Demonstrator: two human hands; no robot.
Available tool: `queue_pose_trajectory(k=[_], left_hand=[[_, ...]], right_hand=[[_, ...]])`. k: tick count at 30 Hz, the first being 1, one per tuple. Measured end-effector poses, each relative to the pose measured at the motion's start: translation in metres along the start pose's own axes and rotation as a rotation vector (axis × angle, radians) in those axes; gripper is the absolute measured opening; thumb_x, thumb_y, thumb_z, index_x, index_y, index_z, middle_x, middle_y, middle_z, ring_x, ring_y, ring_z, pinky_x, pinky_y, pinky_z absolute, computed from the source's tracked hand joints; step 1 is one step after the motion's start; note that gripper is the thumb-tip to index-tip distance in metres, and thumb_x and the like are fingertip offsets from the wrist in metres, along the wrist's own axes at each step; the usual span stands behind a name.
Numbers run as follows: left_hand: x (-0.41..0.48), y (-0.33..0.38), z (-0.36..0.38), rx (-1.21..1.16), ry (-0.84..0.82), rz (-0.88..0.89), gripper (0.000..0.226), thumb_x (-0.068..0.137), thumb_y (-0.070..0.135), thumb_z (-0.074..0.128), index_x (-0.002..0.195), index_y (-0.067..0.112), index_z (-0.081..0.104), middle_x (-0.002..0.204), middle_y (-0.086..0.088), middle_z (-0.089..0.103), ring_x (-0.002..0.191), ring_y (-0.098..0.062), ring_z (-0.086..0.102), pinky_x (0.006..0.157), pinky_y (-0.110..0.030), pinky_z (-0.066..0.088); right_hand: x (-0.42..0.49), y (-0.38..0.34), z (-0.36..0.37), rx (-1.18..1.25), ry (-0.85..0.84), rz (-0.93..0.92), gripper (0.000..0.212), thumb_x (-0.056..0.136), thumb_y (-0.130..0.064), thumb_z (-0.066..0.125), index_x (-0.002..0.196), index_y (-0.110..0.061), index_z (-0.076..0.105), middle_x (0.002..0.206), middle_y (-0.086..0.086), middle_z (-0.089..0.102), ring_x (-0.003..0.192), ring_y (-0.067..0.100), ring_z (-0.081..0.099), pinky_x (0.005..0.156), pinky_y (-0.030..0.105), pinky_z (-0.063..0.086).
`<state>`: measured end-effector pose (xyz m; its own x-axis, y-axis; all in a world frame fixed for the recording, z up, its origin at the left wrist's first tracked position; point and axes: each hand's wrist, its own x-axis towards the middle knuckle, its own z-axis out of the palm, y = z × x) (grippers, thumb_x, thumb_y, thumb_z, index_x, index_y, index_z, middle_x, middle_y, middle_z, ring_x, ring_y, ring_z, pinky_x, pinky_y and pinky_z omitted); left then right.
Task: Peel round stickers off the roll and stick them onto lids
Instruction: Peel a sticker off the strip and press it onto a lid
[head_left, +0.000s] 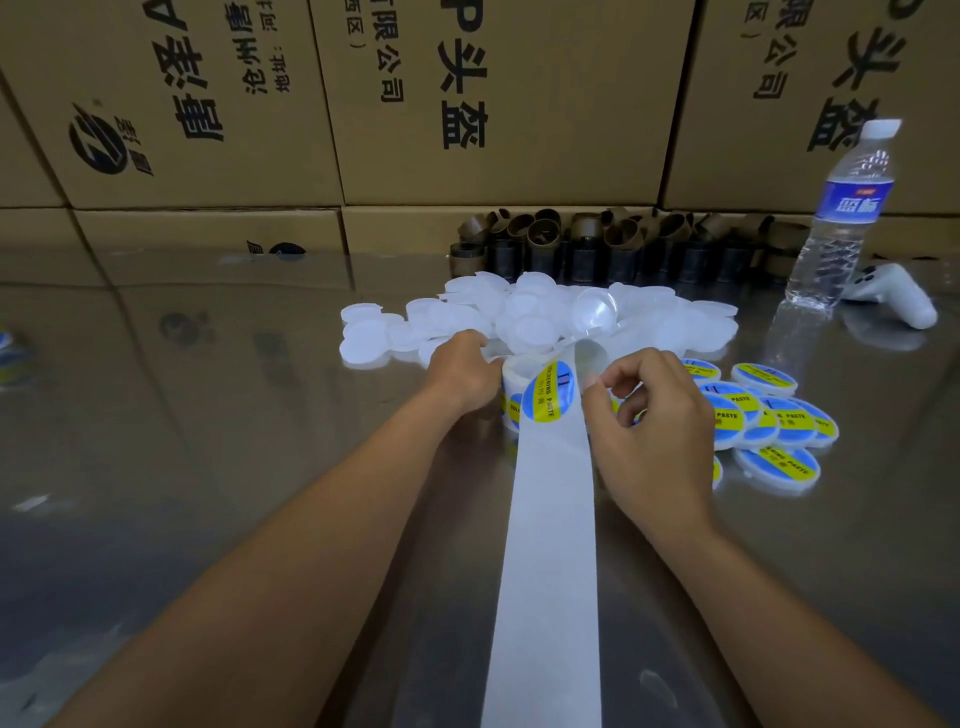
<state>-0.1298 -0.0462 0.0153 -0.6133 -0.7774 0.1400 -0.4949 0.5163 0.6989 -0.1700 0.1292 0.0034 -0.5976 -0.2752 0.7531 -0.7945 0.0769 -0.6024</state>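
My left hand (460, 371) grips the sticker roll (514, 382) from its left side, at the middle of the shiny table. A blue and yellow round sticker (548, 392) sits on the white backing strip (550, 545), which runs down toward me. My right hand (649, 415) pinches the strip's right edge beside that sticker. A pile of plain white lids (519, 317) lies just beyond the roll. Several lids with stickers on them (769, 415) lie to the right of my right hand.
A water bottle (844, 218) stands at the right, with a white controller (898, 293) behind it. Several empty brown cardboard cores (597, 244) are stacked behind the lids. Cardboard boxes (467, 104) form a wall at the back of the steel table (208, 441).
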Motion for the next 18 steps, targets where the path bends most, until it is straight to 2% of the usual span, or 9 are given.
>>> queue_pose_trajectory(k=[2,4,5,7,10,13,15,18], left_hand=[[0.003,0.0,0.003,0.052,-0.067,0.006,0.046,0.093,0.024,0.058,0.134,0.005,0.047,0.138,-0.014,0.049,0.128,-0.03,0.045,0.1,-0.032,0.036],[0.004,-0.001,0.005,0.109,-0.117,0.043,0.024,0.092,0.02,0.055,0.11,0.004,0.057,0.126,-0.019,0.056,0.12,-0.036,0.049,0.096,-0.04,0.041],[0.003,-0.001,0.005,0.145,-0.129,0.061,0.013,0.092,0.018,0.054,0.097,0.006,0.055,0.119,-0.021,0.058,0.115,-0.039,0.051,0.094,-0.043,0.044],[0.001,-0.002,0.005,0.19,-0.123,0.08,0.009,0.09,0.014,0.053,0.092,0.005,0.054,0.113,-0.02,0.06,0.111,-0.039,0.051,0.094,-0.047,0.044],[-0.003,-0.005,0.005,0.125,-0.083,0.09,0.026,0.088,0.014,0.058,0.113,0.006,0.059,0.12,-0.014,0.06,0.115,-0.035,0.052,0.096,-0.044,0.043],[-0.009,-0.007,0.001,-0.007,-0.02,0.074,0.06,0.085,0.017,0.068,0.138,0.008,0.041,0.134,-0.012,0.052,0.123,-0.03,0.048,0.102,-0.036,0.04],[-0.019,-0.007,-0.005,-0.125,0.066,0.087,0.071,0.081,0.016,0.074,0.141,0.009,0.036,0.135,-0.011,0.05,0.124,-0.028,0.047,0.1,-0.032,0.039],[-0.039,-0.004,-0.017,-0.339,0.216,0.146,0.069,0.08,0.013,0.075,0.138,0.012,0.039,0.127,-0.007,0.052,0.117,-0.024,0.051,0.096,-0.031,0.043]], right_hand=[[-0.001,0.0,0.001,0.0,0.011,-0.016,0.017,0.08,-0.005,0.067,0.073,-0.011,0.053,0.075,-0.003,0.05,0.059,0.017,0.048,0.058,0.032,0.038],[-0.001,0.0,0.001,0.008,0.019,-0.013,0.017,0.081,-0.006,0.067,0.074,-0.012,0.052,0.075,-0.003,0.051,0.06,0.017,0.048,0.057,0.033,0.039],[-0.001,0.0,0.001,0.016,0.025,-0.009,0.018,0.082,-0.007,0.066,0.074,-0.013,0.051,0.075,-0.003,0.051,0.06,0.016,0.048,0.057,0.033,0.04],[0.0,0.001,0.001,0.026,0.034,0.0,0.018,0.082,-0.008,0.066,0.075,-0.014,0.05,0.075,-0.003,0.052,0.06,0.016,0.046,0.057,0.034,0.04],[0.0,0.002,0.0,0.034,0.044,0.018,0.018,0.082,-0.008,0.065,0.076,-0.015,0.05,0.074,-0.002,0.052,0.058,0.016,0.045,0.057,0.033,0.04],[0.0,0.002,-0.001,0.035,0.046,0.048,0.02,0.082,-0.007,0.065,0.076,-0.017,0.049,0.075,-0.002,0.052,0.056,0.017,0.045,0.058,0.033,0.04],[0.001,0.003,-0.001,0.03,0.05,0.061,0.02,0.081,-0.007,0.065,0.075,-0.018,0.048,0.075,-0.002,0.052,0.056,0.015,0.045,0.058,0.033,0.04],[0.002,0.003,-0.001,0.027,0.07,0.081,0.022,0.081,-0.007,0.064,0.075,-0.019,0.047,0.075,-0.001,0.053,0.056,0.011,0.046,0.059,0.032,0.038]])
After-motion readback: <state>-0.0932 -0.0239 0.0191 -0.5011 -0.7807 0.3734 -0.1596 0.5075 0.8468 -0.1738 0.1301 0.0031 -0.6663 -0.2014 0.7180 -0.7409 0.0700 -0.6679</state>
